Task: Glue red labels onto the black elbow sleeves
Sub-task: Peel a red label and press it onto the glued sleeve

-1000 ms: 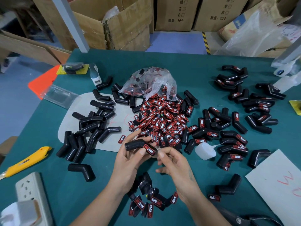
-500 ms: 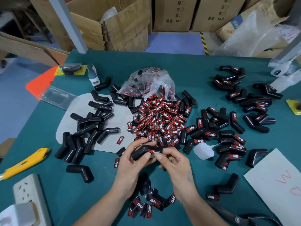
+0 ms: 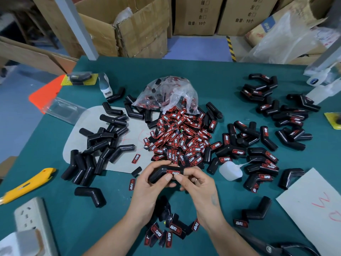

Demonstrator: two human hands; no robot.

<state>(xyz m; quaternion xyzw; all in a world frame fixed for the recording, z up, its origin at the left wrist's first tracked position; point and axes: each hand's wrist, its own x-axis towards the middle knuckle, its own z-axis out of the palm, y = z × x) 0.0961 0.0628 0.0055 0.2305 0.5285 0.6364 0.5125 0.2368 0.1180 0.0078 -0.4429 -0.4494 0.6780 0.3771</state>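
Both hands hold one black elbow sleeve (image 3: 160,174) level above the green table (image 3: 212,78), near its front middle. My left hand (image 3: 150,183) grips the sleeve from below and behind. My right hand (image 3: 195,183) pinches its right end, both thumbs pressing beside the red label (image 3: 173,172) stuck on the sleeve. A heap of loose red labels (image 3: 181,140) lies just beyond the hands, spilling from a clear plastic bag (image 3: 166,93). Plain sleeves (image 3: 99,145) lie to the left, labelled sleeves (image 3: 258,156) to the right.
A small white glue bottle (image 3: 230,170) lies right of the hands. A yellow utility knife (image 3: 27,183) and a white power strip (image 3: 31,224) sit at front left, scissors (image 3: 273,246) at front right, white paper (image 3: 317,206) at right. More labelled pieces (image 3: 169,231) lie between my forearms. Cardboard boxes (image 3: 129,28) stand behind.
The hands turned the sleeve from tilted to level and drew it slightly nearer. The right thumb moved onto the label area, beside the left thumb.
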